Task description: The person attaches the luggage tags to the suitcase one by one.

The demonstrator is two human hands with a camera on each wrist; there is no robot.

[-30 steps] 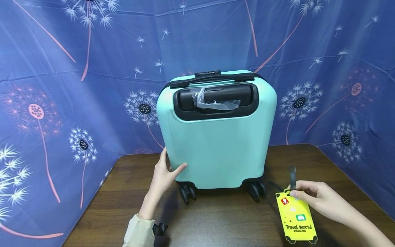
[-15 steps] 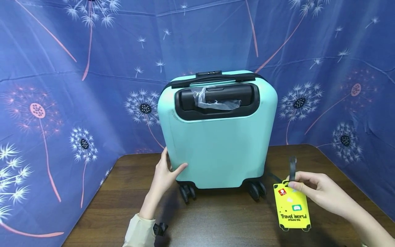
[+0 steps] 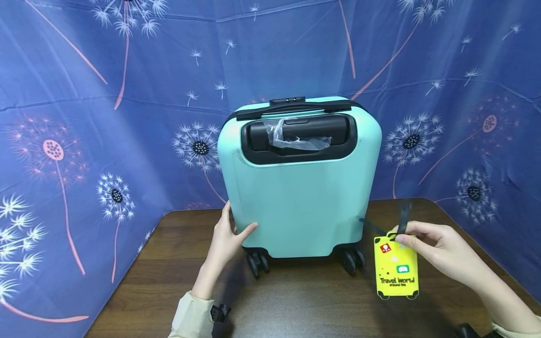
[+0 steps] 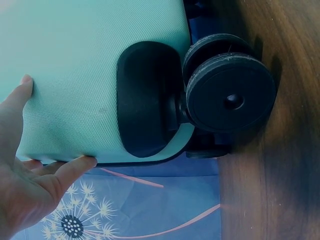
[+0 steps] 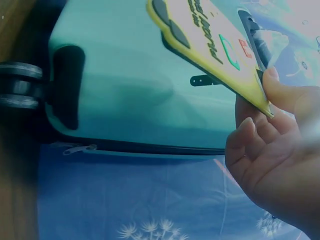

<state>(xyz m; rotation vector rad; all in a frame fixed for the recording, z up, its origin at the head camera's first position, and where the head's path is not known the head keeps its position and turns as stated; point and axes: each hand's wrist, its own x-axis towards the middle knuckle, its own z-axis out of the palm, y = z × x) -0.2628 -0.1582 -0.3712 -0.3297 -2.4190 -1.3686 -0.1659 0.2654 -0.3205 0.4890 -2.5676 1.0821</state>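
Observation:
A mint-green suitcase [image 3: 300, 202] stands upright on its black wheels [image 4: 232, 95]. My left hand [image 3: 227, 239] holds its lower left edge, thumb on the broad face and fingers against the side, as the left wrist view [image 4: 30, 185] also shows. To the right of the case, my right hand [image 3: 441, 251] pinches a yellow luggage tag [image 3: 396, 270] near its top, between thumb and fingers. The tag hangs upright above the table, its printed face towards me. A black strap [image 3: 404, 217] runs up from it, with one loose end pointing left towards the case.
Beneath everything is a dark brown wooden table [image 3: 291, 305]. A blue dandelion-print cloth [image 3: 156, 155] hangs behind and beside it. Clear plastic [image 3: 300, 141] is wrapped round the suitcase's black pull handle [image 3: 334, 129].
My right hand has raised the luggage tag and brought it slightly left, nearer the suitcase; the tag now hangs straighter. The left hand and suitcase keep their places.

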